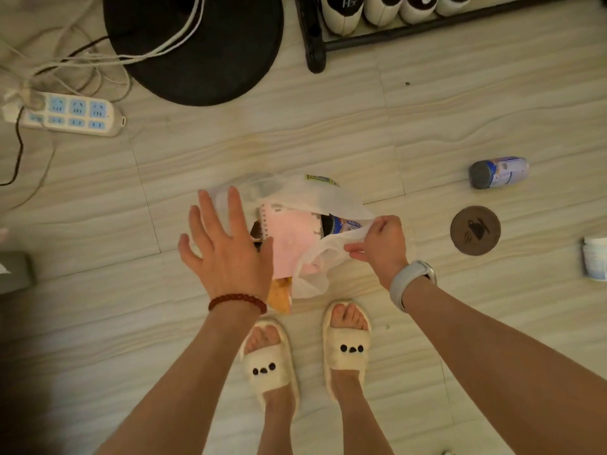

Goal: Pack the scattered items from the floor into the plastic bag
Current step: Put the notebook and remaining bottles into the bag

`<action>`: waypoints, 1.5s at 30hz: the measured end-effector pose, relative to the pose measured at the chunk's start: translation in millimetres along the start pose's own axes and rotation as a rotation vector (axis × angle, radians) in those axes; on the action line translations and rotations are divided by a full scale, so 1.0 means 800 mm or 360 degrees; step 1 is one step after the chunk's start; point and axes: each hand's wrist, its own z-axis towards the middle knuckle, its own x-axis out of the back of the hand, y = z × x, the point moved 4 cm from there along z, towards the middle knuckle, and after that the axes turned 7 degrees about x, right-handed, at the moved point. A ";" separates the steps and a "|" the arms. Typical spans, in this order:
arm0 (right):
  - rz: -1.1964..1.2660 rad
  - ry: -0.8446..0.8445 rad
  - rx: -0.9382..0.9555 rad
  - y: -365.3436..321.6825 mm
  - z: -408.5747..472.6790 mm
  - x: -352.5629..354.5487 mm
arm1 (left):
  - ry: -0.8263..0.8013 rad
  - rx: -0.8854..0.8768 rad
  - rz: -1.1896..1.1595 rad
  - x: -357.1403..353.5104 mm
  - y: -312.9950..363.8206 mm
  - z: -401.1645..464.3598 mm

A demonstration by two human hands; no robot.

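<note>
A white plastic bag (331, 198) lies on the tiled floor in front of my feet, its mouth held open. Inside it I see a pink spiral notebook (292, 238), a blue-labelled can (343, 224) and an orange packet (280, 295) sticking out at the near side. My right hand (381, 246) pinches the bag's right handle. My left hand (223, 247) hovers spread flat over the bag's left side, fingers straight, holding nothing. On the floor to the right lie a bottle with a grey cap (497, 172), a round brown coaster (475, 230) and a white jar (595, 257) at the frame edge.
A black round stand base (197, 50) is at the top. A white power strip (65, 113) with tangled cables lies at the upper left. A black shoe rack (315, 44) with white shoes is at the top right. My slippered feet (305, 353) stand just behind the bag.
</note>
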 end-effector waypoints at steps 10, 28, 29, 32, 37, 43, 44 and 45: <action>0.0091 0.0181 -0.0327 0.071 -0.043 -0.054 | -0.0530 0.0370 -0.0692 -0.019 -0.039 0.020; -0.0322 -0.0199 -0.0127 -0.035 -0.127 0.066 | -0.0323 0.0154 -0.0646 0.108 -0.043 0.005; -0.0377 -0.0237 -0.0098 -0.050 -0.124 0.071 | -0.0347 0.0122 -0.0645 0.122 -0.042 0.007; -0.0508 -0.0243 0.0048 -0.102 -0.096 0.081 | -0.0410 0.0096 -0.0580 0.154 -0.034 0.031; -0.0075 -0.0058 0.0381 -0.161 -0.026 0.073 | -0.0346 0.0678 -0.0999 0.131 -0.038 0.087; -0.0351 -0.0278 0.0465 -0.081 -0.044 0.046 | -0.0567 0.0694 -0.0916 0.081 -0.049 0.063; -0.0466 -0.0211 0.0454 -0.071 -0.048 0.048 | -0.0584 0.0729 -0.0779 0.075 -0.057 0.059; -0.0523 -0.0110 0.0439 -0.064 -0.051 0.052 | -0.0558 0.0741 -0.0676 0.072 -0.064 0.057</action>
